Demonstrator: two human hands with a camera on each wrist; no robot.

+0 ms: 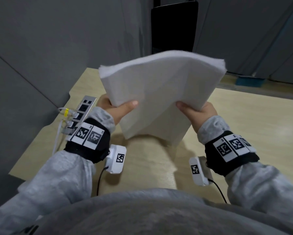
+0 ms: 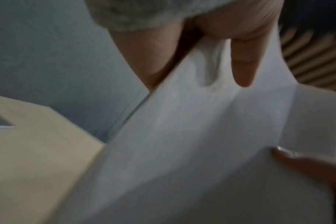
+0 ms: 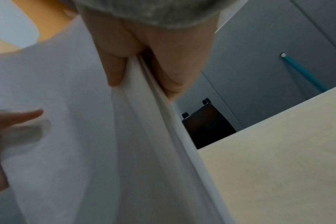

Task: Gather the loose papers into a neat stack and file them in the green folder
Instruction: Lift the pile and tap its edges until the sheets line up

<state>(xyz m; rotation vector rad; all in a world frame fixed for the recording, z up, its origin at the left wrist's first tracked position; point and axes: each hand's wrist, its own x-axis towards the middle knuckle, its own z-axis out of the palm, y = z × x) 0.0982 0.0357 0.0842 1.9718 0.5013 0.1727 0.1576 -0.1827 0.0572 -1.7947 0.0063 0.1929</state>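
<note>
The thick stack of white paper sheets [image 1: 159,92] is held above the pale wooden desk [image 1: 244,116], its long axis tilting up and away from the person, near edge lowest. The left hand [image 1: 115,109] and right hand [image 1: 198,112] each pinch a side edge, thumbs on top.

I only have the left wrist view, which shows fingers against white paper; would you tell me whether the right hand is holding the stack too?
Observer: Yes. In the head view the right hand grips the stack of papers at its near right edge, thumb on top.
Operator: Is the stack off the table?
Observer: It is held tilted above the table; I cannot tell whether its lowest corner touches.
Operator: Is the green folder nearby?
Observer: No view shows it. Only a power strip lies at the table's left edge.
</note>
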